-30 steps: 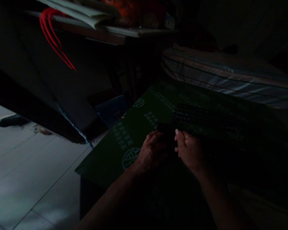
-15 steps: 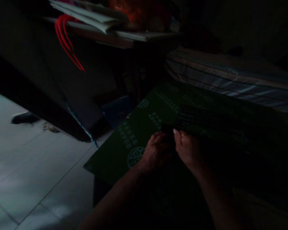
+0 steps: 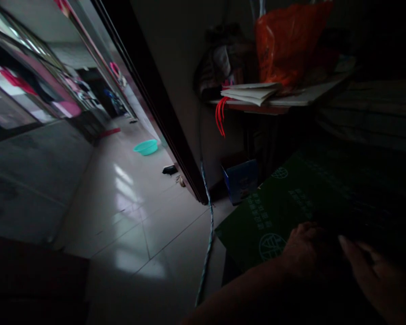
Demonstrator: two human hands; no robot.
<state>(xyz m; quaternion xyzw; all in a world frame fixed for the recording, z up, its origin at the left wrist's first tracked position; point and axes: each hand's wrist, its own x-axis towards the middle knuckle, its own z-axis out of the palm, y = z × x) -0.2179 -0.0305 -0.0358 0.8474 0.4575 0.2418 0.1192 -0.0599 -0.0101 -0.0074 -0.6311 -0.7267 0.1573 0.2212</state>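
Observation:
A dark green board (image 3: 243, 239) with pale printed characters and globe emblems lies under my hands. My left hand (image 3: 302, 248) rests low over it, its fingers curled onto something black that blends into the shadow. To its right is my right hand (image 3: 372, 271), thumb pointing left and fingers bent, with a dark gap behind the thumb. Whatever lies in and between the hands is too dark to make out. The right part of the board fades into black.
A shelf edge (image 3: 311, 97) bears folded papers (image 3: 252, 92), an orange bag (image 3: 287, 45) and hanging red cords (image 3: 219, 117). Below stands a blue box (image 3: 240, 178). A braided cord (image 3: 209, 239) runs down beside the doorway. On the tiled floor (image 3: 155, 253) sits a turquoise basin (image 3: 147, 147).
My view has swung left, so the doorway and corridor now show and the board and hands sit further right and lower. My right thumb stands further from my left hand.

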